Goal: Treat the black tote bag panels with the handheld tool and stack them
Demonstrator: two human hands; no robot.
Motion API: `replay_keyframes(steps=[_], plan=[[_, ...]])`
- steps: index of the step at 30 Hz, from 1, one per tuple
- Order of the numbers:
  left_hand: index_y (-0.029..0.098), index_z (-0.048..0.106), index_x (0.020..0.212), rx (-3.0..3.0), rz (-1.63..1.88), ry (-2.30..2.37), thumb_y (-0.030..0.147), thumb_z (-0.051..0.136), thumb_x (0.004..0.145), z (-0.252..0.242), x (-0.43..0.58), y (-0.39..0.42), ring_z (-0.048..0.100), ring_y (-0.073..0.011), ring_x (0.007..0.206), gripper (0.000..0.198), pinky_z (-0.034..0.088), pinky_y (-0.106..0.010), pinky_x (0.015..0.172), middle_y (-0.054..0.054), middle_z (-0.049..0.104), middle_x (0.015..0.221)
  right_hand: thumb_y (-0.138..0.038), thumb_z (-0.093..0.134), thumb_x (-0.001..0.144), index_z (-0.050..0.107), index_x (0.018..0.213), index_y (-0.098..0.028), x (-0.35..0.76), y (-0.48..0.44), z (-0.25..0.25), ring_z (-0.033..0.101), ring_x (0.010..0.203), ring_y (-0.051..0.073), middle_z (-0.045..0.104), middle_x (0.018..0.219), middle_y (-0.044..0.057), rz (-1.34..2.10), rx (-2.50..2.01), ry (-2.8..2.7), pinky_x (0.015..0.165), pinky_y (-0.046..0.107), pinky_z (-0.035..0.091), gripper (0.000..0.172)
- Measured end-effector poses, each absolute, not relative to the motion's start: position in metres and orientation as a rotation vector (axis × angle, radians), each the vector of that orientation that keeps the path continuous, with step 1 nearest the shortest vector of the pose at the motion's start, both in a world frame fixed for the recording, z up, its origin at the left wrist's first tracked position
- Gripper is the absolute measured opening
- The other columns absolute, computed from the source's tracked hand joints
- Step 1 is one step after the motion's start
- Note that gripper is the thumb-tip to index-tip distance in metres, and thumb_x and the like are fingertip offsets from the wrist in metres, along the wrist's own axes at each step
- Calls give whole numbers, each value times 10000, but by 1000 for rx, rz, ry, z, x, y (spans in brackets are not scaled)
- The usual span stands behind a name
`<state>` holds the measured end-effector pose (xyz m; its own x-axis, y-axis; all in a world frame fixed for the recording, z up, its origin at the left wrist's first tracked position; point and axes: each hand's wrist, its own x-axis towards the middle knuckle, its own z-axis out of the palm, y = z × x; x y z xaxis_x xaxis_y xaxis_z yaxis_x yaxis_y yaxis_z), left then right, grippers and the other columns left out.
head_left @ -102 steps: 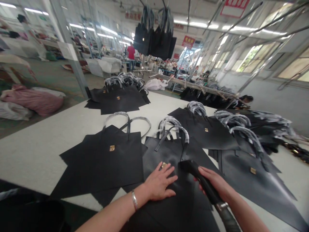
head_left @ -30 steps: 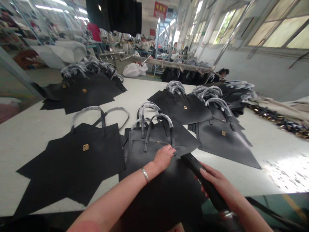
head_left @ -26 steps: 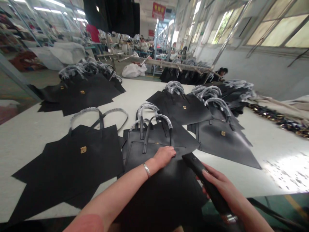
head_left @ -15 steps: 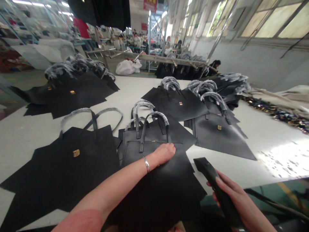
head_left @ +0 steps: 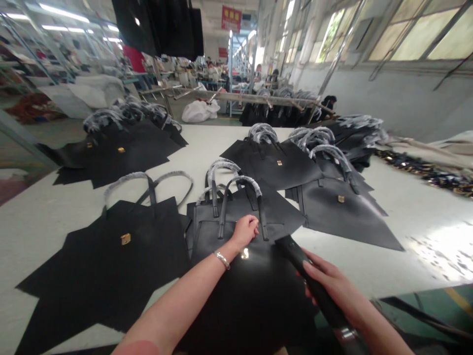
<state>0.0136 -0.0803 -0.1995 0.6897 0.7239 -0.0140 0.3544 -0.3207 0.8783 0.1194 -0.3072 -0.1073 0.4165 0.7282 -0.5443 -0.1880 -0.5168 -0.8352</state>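
Observation:
A black handbag [head_left: 254, 296] lies flat in front of me, its handles [head_left: 242, 182] partly wrapped in clear film and pointing away. My left hand [head_left: 246, 230] rests on its upper front by the pocket edge, between the handle ends, with the fingers curled closed; what they hold, if anything, is hidden. Just below the wrist shines a gold clasp [head_left: 244, 253]. My right hand [head_left: 325, 278] grips a long black hand-held tool [head_left: 314, 281] with a flattened front end. That end hovers over the bag's right side, to the right of my left hand.
Fanned stacks of black bags lie at the left [head_left: 121, 261], far left [head_left: 136, 148], back middle [head_left: 273, 158] and right [head_left: 336, 207] of the pale table [head_left: 207, 143]. Metal hardware [head_left: 417, 170] is heaped along the right. Dark bags [head_left: 158, 29] hang overhead; a rail [head_left: 236, 96] stands behind.
My left hand has shifted left and slightly up on the bag, uncovering the gold clasp. The tool in my right hand has moved left, over the bag.

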Motion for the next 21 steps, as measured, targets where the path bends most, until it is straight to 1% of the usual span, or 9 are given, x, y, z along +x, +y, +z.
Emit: replay_keyframes(steps=[3, 6, 9, 11, 12, 14, 15, 18, 21], plan=[[158, 533, 781, 1942, 557, 830, 197, 356, 911, -202, 14, -83, 575, -117, 544, 223, 454, -216, 593, 12, 577, 578, -404, 575, 855, 420, 1375, -234, 114, -279, -107, 595, 507, 132, 653, 837, 30, 1345, -1753, -520, 417, 231, 476, 568], [155, 550, 787, 1992, 584, 789, 196, 336, 926, -198, 12, -88, 590, -134, 600, 259, 474, -245, 649, -7, 590, 625, -380, 566, 857, 431, 1367, -223, 112, -252, -103, 584, 487, 136, 635, 758, 9, 1272, -1776, -553, 410, 235, 467, 550], [157, 592, 853, 2075, 585, 676, 180, 440, 889, -188, -11, -92, 620, -151, 770, 158, 490, -265, 752, -46, 646, 841, -376, 566, 860, 402, 1389, -222, 110, -233, -95, 579, 483, 137, 633, 737, 0, 1126, -1805, -589, 416, 238, 462, 575], [177, 618, 898, 2218, 587, 561, 179, 494, 876, -181, -40, -96, 601, -171, 952, 126, 447, -312, 925, -49, 648, 977, -398, 584, 851, 407, 1387, -227, 107, -223, -88, 588, 496, 136, 654, 782, 12, 1161, -1791, -643, 423, 236, 462, 589], [185, 625, 933, 2309, 591, 545, 189, 504, 881, -180, -57, -98, 572, -188, 1043, 131, 388, -357, 1017, -51, 644, 1032, -409, 594, 845, 420, 1380, -232, 104, -219, -85, 592, 499, 135, 662, 802, 17, 1209, -1784, -666, 422, 233, 462, 590], [189, 614, 1062, 2469, 594, 632, 216, 497, 905, -181, -89, -106, 486, -224, 1197, 198, 268, -444, 1117, -65, 612, 1171, -417, 606, 834, 439, 1372, -239, 96, -209, -80, 592, 485, 132, 666, 798, 15, 1316, -1782, -705, 411, 228, 461, 590], [187, 586, 1147, 2515, 583, 703, 230, 497, 911, -183, -102, -112, 436, -236, 1255, 256, 242, -462, 1133, -73, 573, 1254, -414, 607, 834, 440, 1373, -238, 91, -204, -80, 588, 475, 131, 662, 774, 8, 1364, -1781, -726, 404, 224, 459, 592], [180, 455, 1338, 2535, 518, 803, 274, 495, 923, -195, -123, -130, 341, -221, 1339, 427, 278, -417, 1138, -71, 430, 1427, -397, 595, 849, 422, 1390, -215, 78, -187, -82, 573, 449, 125, 625, 654, -20, 1489, -1760, -810, 382, 201, 438, 597], [171, 393, 1395, 2512, 514, 834, 326, 494, 931, -204, -120, -146, 333, -211, 1347, 499, 274, -385, 1149, -74, 404, 1448, -400, 582, 863, 417, 1390, -179, 69, -172, -87, 572, 442, 118, 631, 661, -11, 1606, -1703, -910, 373, 192, 434, 595]])
